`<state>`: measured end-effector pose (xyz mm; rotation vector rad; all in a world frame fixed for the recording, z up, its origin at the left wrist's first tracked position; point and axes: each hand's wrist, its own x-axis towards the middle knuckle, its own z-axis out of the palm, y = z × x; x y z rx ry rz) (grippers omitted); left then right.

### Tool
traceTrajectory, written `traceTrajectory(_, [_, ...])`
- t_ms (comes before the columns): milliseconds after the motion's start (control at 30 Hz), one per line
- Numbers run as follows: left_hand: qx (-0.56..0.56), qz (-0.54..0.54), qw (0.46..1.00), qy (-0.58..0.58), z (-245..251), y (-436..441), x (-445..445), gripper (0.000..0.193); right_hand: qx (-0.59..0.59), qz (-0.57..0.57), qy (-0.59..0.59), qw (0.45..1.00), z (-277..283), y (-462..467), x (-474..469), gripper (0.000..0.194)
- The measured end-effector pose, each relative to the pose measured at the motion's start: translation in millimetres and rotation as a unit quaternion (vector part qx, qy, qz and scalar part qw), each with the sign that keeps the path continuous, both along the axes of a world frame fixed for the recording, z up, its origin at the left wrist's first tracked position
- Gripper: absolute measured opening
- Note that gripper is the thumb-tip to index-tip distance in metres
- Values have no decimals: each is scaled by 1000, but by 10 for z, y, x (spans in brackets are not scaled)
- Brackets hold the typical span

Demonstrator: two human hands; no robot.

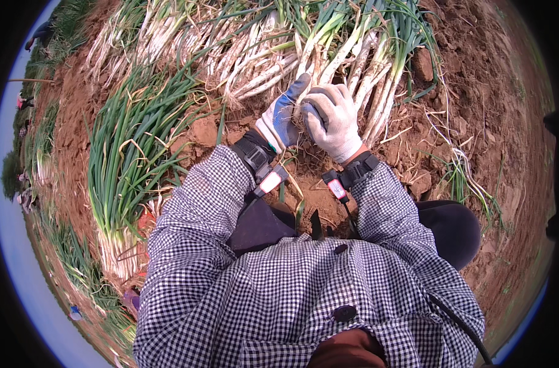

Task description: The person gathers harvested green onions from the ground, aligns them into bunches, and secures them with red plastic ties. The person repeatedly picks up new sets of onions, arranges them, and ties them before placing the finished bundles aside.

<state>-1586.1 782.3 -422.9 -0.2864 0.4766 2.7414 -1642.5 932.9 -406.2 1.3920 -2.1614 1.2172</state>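
Observation:
Both of my hands wear knitted work gloves and meet over the root ends of the spring onions [325,66] lying before me. My left hand [284,115], its palm coated blue, is at the roots of some stalks with the thumb pointing up; how firmly it grips is hidden. My right hand [332,119] has its fingers curled close against the left one, by the same roots; what lies inside them cannot be seen. White stalks run up and away from both hands. To the right of my right hand, more thick white stalks [380,99] lie on the soil.
A large upright bundle of green onions [118,184] stands at the left. Many onions [169,37] lie in a row along the top. Clods [422,64] and loose stalks [463,165] lie on the reddish soil at the right. People are small at the far left edge.

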Motion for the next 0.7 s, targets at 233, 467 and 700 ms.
traceTrajectory(233, [-138,34,973,-180,-188,18,245,47,-45,127,-426,895,-37,0,15,14])
traceTrajectory(467, [-87,-31,986,-140,-331,-11,143,32,-176,-144,-774,590,-524,224,-460,35])
traceTrajectory(700, [-106,-46,983,-143,-356,61,242,29,148,79,-682,712,-825,21,-410,59])
